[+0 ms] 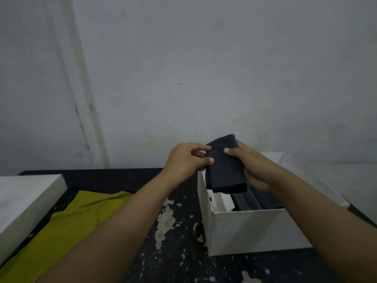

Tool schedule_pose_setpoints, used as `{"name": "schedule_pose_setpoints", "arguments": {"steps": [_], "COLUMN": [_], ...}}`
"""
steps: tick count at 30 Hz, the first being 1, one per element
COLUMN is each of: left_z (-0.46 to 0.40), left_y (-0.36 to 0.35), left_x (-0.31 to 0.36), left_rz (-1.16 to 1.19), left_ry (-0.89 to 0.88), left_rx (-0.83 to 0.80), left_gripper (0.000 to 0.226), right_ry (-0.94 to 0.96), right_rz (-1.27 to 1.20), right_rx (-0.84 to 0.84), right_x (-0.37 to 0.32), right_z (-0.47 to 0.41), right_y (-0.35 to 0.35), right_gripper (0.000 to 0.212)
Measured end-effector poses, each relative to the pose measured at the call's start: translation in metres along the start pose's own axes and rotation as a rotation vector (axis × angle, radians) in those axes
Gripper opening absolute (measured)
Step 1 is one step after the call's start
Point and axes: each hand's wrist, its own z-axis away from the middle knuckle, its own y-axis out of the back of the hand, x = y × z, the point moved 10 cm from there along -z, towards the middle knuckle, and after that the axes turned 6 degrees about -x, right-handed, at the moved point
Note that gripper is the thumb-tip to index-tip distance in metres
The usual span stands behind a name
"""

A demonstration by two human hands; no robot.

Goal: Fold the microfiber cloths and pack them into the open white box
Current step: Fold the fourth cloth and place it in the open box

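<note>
- The right hand (pixel 252 166) grips a folded dark grey cloth (pixel 223 166) from the right side, thumb laid across the front of the fold and fingers curled round behind it.
- The left hand (pixel 186 160) meets the same cloth at its left edge, pinching it with the thumb and fingertips; the other fingers are loosely bent.
- The cloth is held upright in the air between both hands, above the far left corner of the open white box (pixel 251 229). Its lower edge hangs just over the box's rim, and I cannot tell whether it touches the rim.
- Inside the box lies more dark grey cloth (pixel 251 199), partly hidden by the right forearm; a strip of bare white floor shows along the left inner wall.
- The box stands on a black surface (pixel 179 231) whose coating is chipped, with pale patches beside the box's left wall.
- Well to the left, a yellow-green cloth (pixel 67 227) lies spread flat on the surface, partly under the left forearm.
- A flat white lid or second box (pixel 24 197) sits at the left edge, just beside the yellow-green cloth.
- Behind everything rises a grey wall (pixel 204 68) with faint marks.
</note>
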Motion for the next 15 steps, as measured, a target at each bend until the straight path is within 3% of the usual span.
{"name": "schedule_pose_setpoints", "arguments": {"steps": [7, 13, 15], "left_z": [-0.023, -0.034, -0.034], "left_y": [-0.012, -0.036, -0.038], "left_x": [-0.009, -0.024, -0.031], "left_rz": [-0.302, -0.747, -0.788], "left_ry": [-0.015, -0.116, -0.155], "left_rx": [0.014, -0.186, -0.214], "left_gripper": [0.038, 0.044, 0.044], "right_ry": [-0.131, -0.187, -0.213], "right_rz": [-0.095, -0.125, -0.138], "right_rx": [-0.152, -0.142, -0.139], "right_x": [0.024, 0.064, 0.076], "right_z": [-0.019, -0.042, -0.046], "right_y": [0.021, 0.029, 0.031], "right_gripper": [0.043, 0.049, 0.049]}}
